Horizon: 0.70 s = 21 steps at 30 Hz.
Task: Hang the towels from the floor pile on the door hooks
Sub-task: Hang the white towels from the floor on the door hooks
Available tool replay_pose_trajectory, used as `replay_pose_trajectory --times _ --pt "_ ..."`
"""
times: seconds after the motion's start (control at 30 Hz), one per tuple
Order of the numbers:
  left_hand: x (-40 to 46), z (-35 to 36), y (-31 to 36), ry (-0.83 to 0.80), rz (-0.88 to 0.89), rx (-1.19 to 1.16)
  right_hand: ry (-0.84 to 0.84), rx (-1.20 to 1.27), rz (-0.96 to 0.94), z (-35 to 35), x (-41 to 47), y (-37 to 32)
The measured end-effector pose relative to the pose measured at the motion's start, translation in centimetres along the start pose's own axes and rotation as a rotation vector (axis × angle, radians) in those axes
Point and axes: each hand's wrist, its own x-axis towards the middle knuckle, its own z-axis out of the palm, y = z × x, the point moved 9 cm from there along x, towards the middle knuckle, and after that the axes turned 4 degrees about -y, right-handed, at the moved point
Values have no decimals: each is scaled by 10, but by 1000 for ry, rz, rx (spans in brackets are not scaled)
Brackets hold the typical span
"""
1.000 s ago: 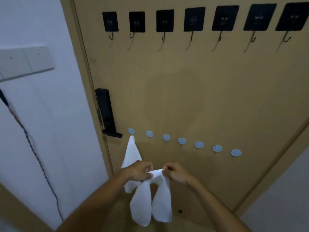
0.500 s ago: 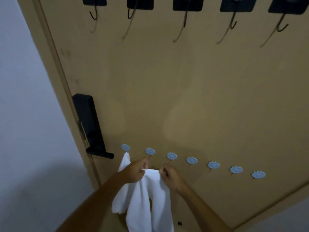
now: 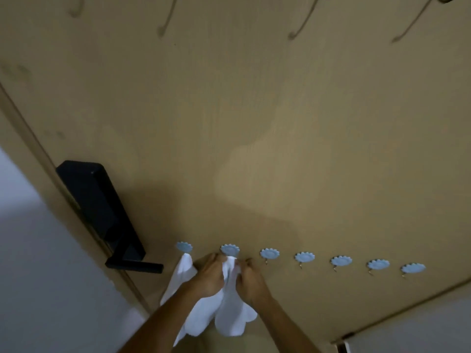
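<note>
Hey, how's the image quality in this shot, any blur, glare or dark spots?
Head view: dim overall, soft motion blur on the hands and towel; a pale glare patch on the door; dark shadow beside the lock; wide-angle bending at the edges.

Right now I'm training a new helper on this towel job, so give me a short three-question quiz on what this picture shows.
1. True or false: a towel already hangs from the leftmost blue hook.
2. Which hook is the held towel raised to? A second from left B last on right
3. How many blue hooks have no towel at them?

Key: 1 true. 2 A, the second hook; left hand and right hand both grip it. 3 five.
</note>
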Motion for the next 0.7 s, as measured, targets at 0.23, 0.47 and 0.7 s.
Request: replay_pose_trajectory --times 0.23,0.47,0.7 --pt "7 12 -3 85 -54 -156 30 51 116 33 8 15" --pt "17 26 -22 13 -123 -361 -102 252 218 38 3 15" --pt "12 31 -9 -72 -96 -391 -146 174 240 34 7 20"
